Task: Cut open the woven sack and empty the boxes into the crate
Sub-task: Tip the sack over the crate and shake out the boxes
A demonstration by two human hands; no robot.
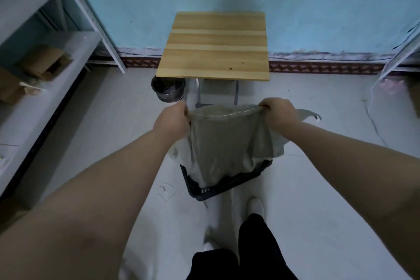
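Grey-green woven sack (227,141) hangs mouth-down over the dark crate (227,185) on the floor, its lower end draped inside the rim. Left hand (172,120) & right hand (279,116) are each clamped on a corner of the stitched end. They're held apart w/ the seam pulled taut btwn them, prob. so the boxes drop straight down into the crate. Sack looks limp & flat, so I'd guess it's mostly emptied. Can't see the boxes; the cloth hides the crate's inside. Crate sits just ahead of the person's feet, near the wooden worktop (216,45). Black bucket (168,88) stands by its legs.
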